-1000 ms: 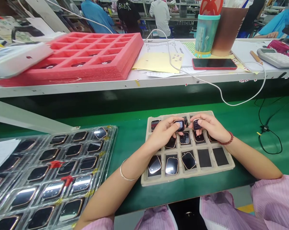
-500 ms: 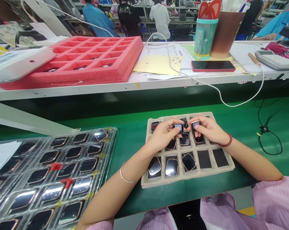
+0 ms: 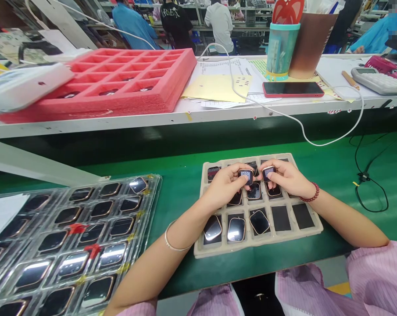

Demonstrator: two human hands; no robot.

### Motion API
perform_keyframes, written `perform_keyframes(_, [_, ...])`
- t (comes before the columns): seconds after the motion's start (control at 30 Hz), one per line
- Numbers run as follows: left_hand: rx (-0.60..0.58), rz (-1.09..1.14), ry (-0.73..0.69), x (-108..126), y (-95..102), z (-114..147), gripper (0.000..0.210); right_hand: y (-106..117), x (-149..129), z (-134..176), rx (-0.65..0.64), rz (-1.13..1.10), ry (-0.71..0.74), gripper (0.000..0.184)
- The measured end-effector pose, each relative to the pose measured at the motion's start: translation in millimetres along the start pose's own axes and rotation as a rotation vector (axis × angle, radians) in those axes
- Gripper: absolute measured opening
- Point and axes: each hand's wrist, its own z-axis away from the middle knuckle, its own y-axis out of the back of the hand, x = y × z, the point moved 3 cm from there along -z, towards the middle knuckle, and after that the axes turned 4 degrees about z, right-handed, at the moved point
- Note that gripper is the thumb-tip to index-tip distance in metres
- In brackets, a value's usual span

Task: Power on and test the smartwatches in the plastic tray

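Note:
My left hand point(image 3: 226, 182) is closed around a smartwatch point(image 3: 245, 176) whose lit screen shows a code pattern, with the thumb on its face. A second lit smartwatch point(image 3: 268, 173) is gripped by my right hand point(image 3: 288, 177), its thumb also on the screen. Both watches are held side by side, a small gap apart, above a beige compartment tray point(image 3: 251, 251). In the tray's front row lie several dark-screened watches, among them a tilted watch point(image 3: 259, 222); two compartments at its right show only black lining. My hands partly hide the back rows.
Clear plastic trays point(image 3: 155, 197) with several dark watches stand at the left. On the shelf are a pink foam tray point(image 3: 119, 107), a phone point(image 3: 293, 89), a teal cup point(image 3: 283, 52) and a calculator point(image 3: 380, 82). A white cable point(image 3: 303, 131) droops over the shelf edge.
The left-hand watch has shifted very slightly right and down. Otherwise both hands keep their places and grips, and the tray's watches stay where they were.

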Motion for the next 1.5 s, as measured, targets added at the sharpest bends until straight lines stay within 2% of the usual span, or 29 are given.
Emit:
perform_keyframes(0.37, [-0.02,-0.012,-0.006,0.3,-1.7,1.5,0.031,-1.6,0.3,0.0,-0.025,0.001,-0.011,0.024])
perform_keyframes(0.57, [-0.059,0.038,-0.035,3.6,-3.8,2.5,0.032,0.8,1.0,-0.3,-0.048,-0.019,0.031,0.033])
perform_keyframes(0.63, [-0.065,0.052,-0.035,1.7,-3.7,1.8,0.029,0.9,1.1,-0.2,-0.038,0.013,0.048,0.027])
perform_keyframes(0.7, [-0.037,0.05,-0.047,-1.2,-2.5,0.8,0.028,0.0,-0.2,0.4,-0.026,0.045,0.084,0.024])
perform_keyframes(0.77, [0.007,0.032,-0.074,-3.5,-0.8,0.0,0.035,-1.5,-1.6,1.1,-0.032,0.055,0.102,0.031])
perform_keyframes(0.93, [0.007,0.008,-0.058,-4.6,0.2,0.1,0.027,-1.8,0.4,1.3,-0.028,0.04,0.022,0.025])
perform_keyframes(1.07, [0.043,0.024,-0.017,-2.9,1.0,-0.1,0.029,0.1,-1.9,1.2,0.029,0.139,0.129,0.017])
perform_keyframes(1.17, [0.05,0.041,-0.046,-2.0,0.8,-0.6,0.036,-1.8,-1.5,1.9,-0.028,0.085,0.106,0.024])
perform_keyframes(1.27, [0.044,0.036,-0.067,-2.2,0.7,-0.6,0.031,-3.4,0.4,2.7,-0.086,0.024,0.048,0.029])
perform_keyframes(1.33, [0.034,0.034,-0.061,-2.7,0.5,-0.4,0.027,-3.4,1.2,2.7,-0.1,0.015,0.048,0.032])
perform_keyframes(1.43, [0.032,0.028,-0.094,-1.5,0.5,0.1,0.035,-2.3,1.9,2.4,-0.103,0.011,0.074,0.039])
perform_keyframes(1.5, [0.014,0.023,-0.096,-1.2,0.3,0.4,0.033,-1.0,2.5,2.1,-0.096,-0.002,0.067,0.034])
